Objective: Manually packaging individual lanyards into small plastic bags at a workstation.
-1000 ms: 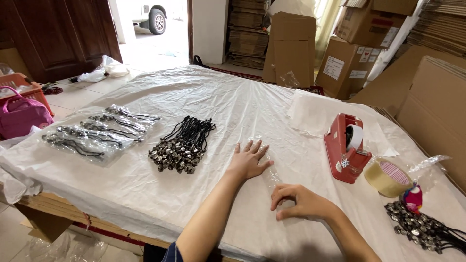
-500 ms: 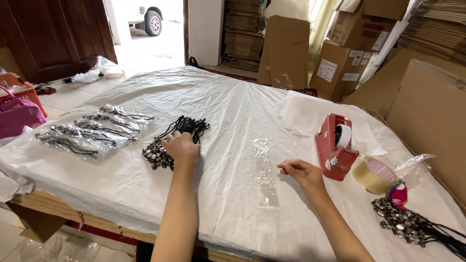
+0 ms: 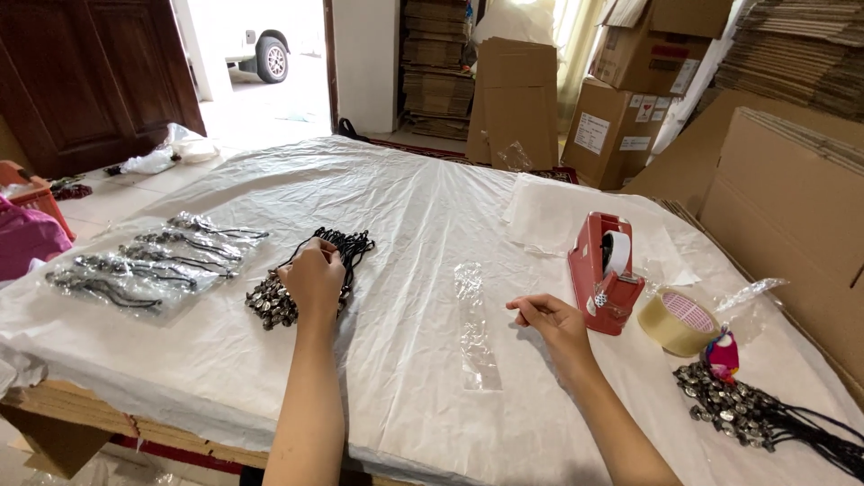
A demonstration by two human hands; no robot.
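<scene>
My left hand [image 3: 314, 274] rests on a pile of black cords with metal pendants [image 3: 317, 271] at the left middle of the white-covered table [image 3: 423, 198]; its fingers curl into the pile. My right hand [image 3: 551, 321] hovers low over the sheet, fingers loosely pinched with nothing visible in them, just left of a red tape dispenser [image 3: 605, 271]. A narrow clear plastic sleeve [image 3: 472, 326] lies flat between my two hands.
Several bagged cord pieces [image 3: 148, 261] lie at the far left. A roll of clear tape [image 3: 677, 321] and another heap of pendants and cords [image 3: 765, 418] sit at the right. Cardboard boxes [image 3: 792, 193] stand along the right and back. A pink bag [image 3: 27, 238] is at left.
My left hand reached left from the table's middle onto the pendant pile. My right hand let go of the clear sleeve and drew right toward the tape dispenser.
</scene>
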